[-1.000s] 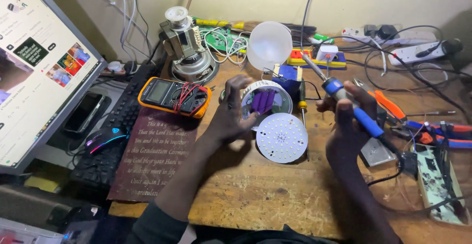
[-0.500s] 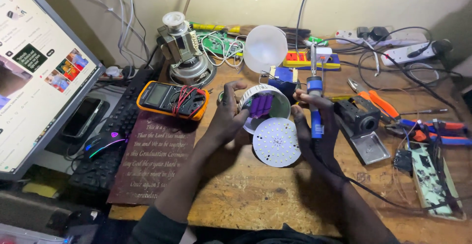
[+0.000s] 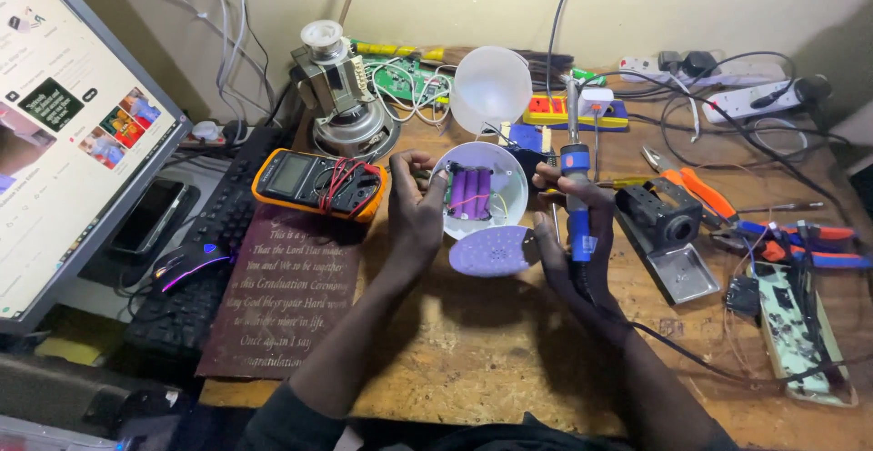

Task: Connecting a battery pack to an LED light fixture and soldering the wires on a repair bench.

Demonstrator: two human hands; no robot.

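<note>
While the left hand (image 3: 414,210) is closed on the rim of the white lamp housing (image 3: 479,192), the right hand (image 3: 573,242) is wrapped round the blue handle of a soldering iron (image 3: 575,205), held upright just beside the housing. The housing sits near the middle of the wooden bench (image 3: 473,351), open side up, showing three purple battery cells (image 3: 471,193) and thin wires inside. A round perforated LED disc (image 3: 493,251) lies tilted against the housing's near edge, between the two hands. A translucent white dome (image 3: 491,87) stands just behind the housing.

To the left, an orange-edged multimeter (image 3: 318,183) with red leads coiled on it rests on a dark plaque (image 3: 286,296); a metal motor assembly (image 3: 341,96) stands behind it. A keyboard (image 3: 214,242), lit mouse (image 3: 186,265) and monitor (image 3: 64,142) occupy the far left. To the right lie a black iron stand (image 3: 664,224), orange-handled pliers (image 3: 696,192) and a green circuit board (image 3: 796,324)
</note>
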